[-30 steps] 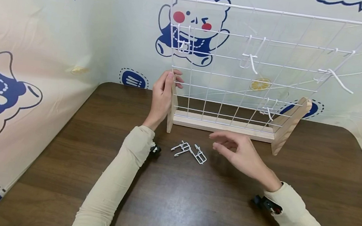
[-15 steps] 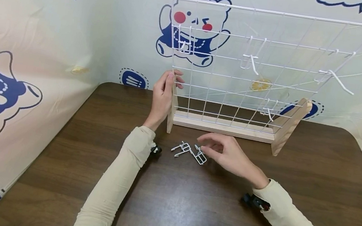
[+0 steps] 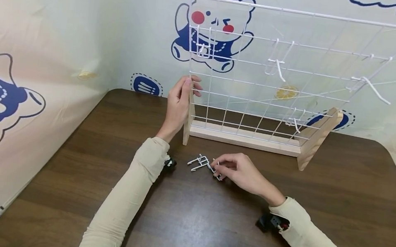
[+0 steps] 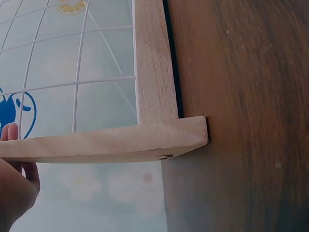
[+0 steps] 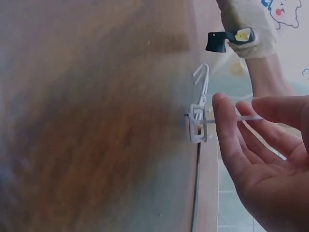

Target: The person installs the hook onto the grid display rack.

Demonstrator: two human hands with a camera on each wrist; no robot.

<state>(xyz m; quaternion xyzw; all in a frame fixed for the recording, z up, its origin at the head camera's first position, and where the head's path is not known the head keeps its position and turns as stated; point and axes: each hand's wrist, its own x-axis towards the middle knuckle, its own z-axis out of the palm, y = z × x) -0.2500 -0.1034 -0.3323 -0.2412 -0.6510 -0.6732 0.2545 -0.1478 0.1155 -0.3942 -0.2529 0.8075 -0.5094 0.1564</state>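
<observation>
A white wire grid rack (image 3: 252, 82) with a wooden base stands toward the back of the table. My left hand (image 3: 179, 102) grips the rack's left wooden side piece (image 4: 96, 144), fingers wrapped behind it and thumb in front. Two white wire display hooks lie on the table before the rack. My right hand (image 3: 242, 173) is at the right-hand hook (image 5: 197, 126), thumb and fingers curled around its prong; the fingers cover part of it in the head view. The left-hand hook (image 3: 199, 161) lies right beside it, overlapping it in this view.
Several white hooks hang on the grid, including a middle one (image 3: 276, 67), one at right (image 3: 371, 88) and a lower one (image 3: 295, 123). Behind the brown table (image 3: 177, 221) hangs a cartoon-printed cloth (image 3: 139, 28).
My right hand has moved left and down to the right-hand hook, its fingers closing around the prong. The left hand stays on the rack.
</observation>
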